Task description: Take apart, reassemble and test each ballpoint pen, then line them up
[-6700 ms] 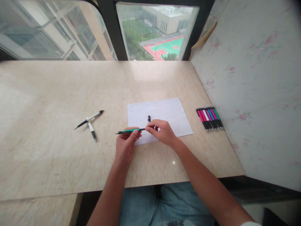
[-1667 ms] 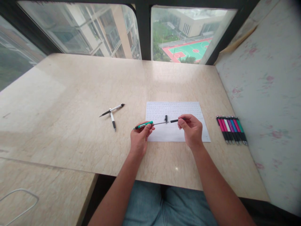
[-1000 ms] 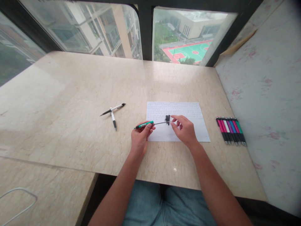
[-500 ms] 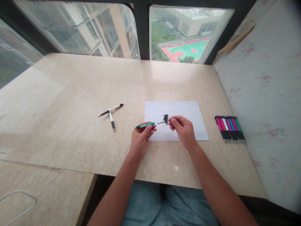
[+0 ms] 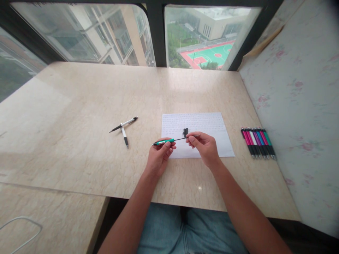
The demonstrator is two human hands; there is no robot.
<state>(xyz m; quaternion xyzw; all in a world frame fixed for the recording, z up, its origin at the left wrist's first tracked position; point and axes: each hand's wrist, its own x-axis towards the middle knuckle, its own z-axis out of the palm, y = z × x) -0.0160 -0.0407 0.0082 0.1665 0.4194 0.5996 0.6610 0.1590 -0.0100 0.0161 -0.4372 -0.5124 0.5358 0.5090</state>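
My left hand (image 5: 160, 153) is closed around a green pen barrel (image 5: 164, 141) with a black end, its open end facing right. Between the thumb and fingers of my right hand (image 5: 203, 146) is a thin dark pen refill (image 5: 180, 138). The refill's left end meets the barrel's open end, and it seems to reach inside. Behind the refill, two small black pen parts (image 5: 185, 132) lie on a sheet of paper (image 5: 198, 123) with rows of writing. Both hands hover over the paper's near part.
Left of the paper, two white-and-black pens (image 5: 124, 132) lie crossed on the stone-patterned tabletop (image 5: 79, 141). A row of several coloured pens (image 5: 258, 143) lies by the papered wall (image 5: 302, 106) at right. A white cable (image 5: 26, 218) rests at lower left.
My right hand has moved left with the refill, closing the gap to the green barrel. The left hand stays nearly in place. The view has shifted slightly.
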